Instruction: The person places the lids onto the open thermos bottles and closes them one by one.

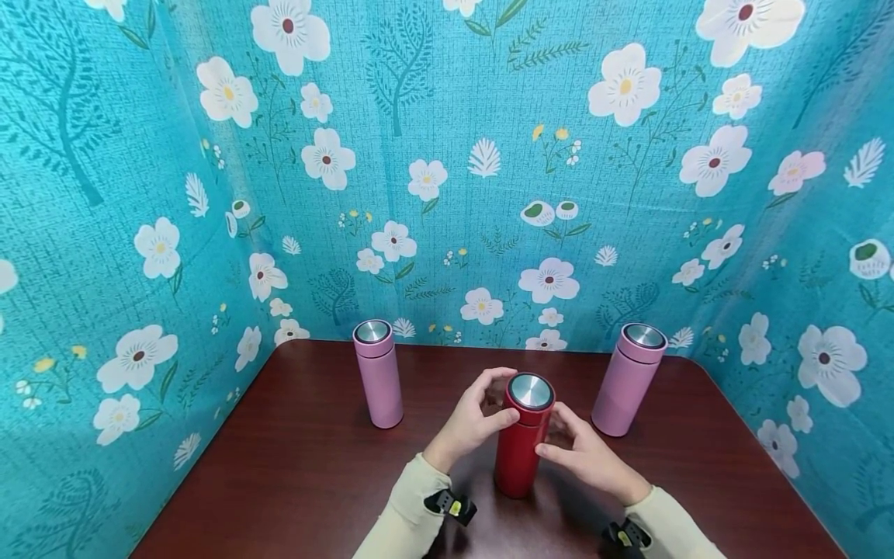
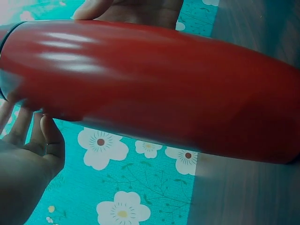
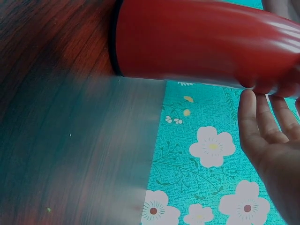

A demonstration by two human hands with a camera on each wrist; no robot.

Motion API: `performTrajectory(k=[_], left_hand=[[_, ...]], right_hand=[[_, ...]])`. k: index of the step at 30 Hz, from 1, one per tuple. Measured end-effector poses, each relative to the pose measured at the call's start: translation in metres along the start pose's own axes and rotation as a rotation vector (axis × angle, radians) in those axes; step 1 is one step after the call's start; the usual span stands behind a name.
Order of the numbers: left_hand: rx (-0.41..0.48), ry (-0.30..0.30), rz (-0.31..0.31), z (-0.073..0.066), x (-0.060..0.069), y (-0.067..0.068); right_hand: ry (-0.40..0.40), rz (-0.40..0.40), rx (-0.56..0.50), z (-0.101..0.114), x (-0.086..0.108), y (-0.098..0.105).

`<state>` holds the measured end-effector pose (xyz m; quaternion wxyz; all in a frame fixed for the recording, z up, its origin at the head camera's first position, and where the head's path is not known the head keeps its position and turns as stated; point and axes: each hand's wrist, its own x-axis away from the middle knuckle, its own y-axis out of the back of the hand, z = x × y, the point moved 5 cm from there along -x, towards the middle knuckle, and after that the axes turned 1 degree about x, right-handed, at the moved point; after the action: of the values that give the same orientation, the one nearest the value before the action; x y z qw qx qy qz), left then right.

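A red thermos bottle (image 1: 518,458) with a silver-topped lid (image 1: 531,391) is upright between my two hands, near the middle of the table. My left hand (image 1: 472,419) holds it high up from the left, its thumb against the lid and its fingers curving round the far side. From the right, my right hand (image 1: 589,456) grips the upper body, thumb at the front and fingers behind. In the left wrist view the red body (image 2: 154,89) spans the picture. The right wrist view shows the black-edged base (image 3: 116,40) by the tabletop; whether it touches is hard to tell.
A pink thermos bottle (image 1: 380,380) stands at the back left of the dark wooden table (image 1: 293,466). Another pink thermos bottle (image 1: 626,384) stands behind my right hand. Blue flowered cloth (image 1: 447,256) hangs along the back and both sides.
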<state>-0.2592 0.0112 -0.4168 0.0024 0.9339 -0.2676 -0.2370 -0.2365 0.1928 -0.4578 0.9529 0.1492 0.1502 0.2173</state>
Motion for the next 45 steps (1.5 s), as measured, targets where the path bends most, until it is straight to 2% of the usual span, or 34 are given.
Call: performTrajectory(k=[4,11,19,24,29,32,36,43,45], left_hand=[[-0.01,0.038,0.001,-0.005,0.0,0.0],[-0.02,0.041,0.027,-0.037,0.003,-0.002],[0.002,0.048,0.047,-0.035,0.004,-0.002],[-0.004,0.029,0.052,-0.036,0.005,-0.001],[-0.024,0.067,0.037,-0.039,0.004,-0.003],[-0.029,0.076,0.016,-0.037,0.004,-0.003],[-0.04,0.056,-0.006,-0.035,0.004,-0.003],[-0.009,0.061,0.017,-0.003,0.001,0.001],[0.004,0.043,0.024,0.0,0.001,0.002]], right_hand=[[0.001,-0.003,0.001,0.0,0.0,0.0],[0.014,-0.006,0.003,0.001,0.001,0.0],[0.03,-0.002,0.012,-0.001,0.0,0.0],[0.02,-0.003,0.007,-0.002,0.0,0.001],[0.008,0.002,-0.003,-0.002,0.0,0.0],[-0.007,0.006,-0.012,-0.001,0.0,0.0],[-0.004,0.013,-0.009,0.0,0.001,0.0],[0.009,0.006,-0.003,-0.001,0.001,0.0],[0.006,0.001,-0.001,-0.002,0.0,0.0]])
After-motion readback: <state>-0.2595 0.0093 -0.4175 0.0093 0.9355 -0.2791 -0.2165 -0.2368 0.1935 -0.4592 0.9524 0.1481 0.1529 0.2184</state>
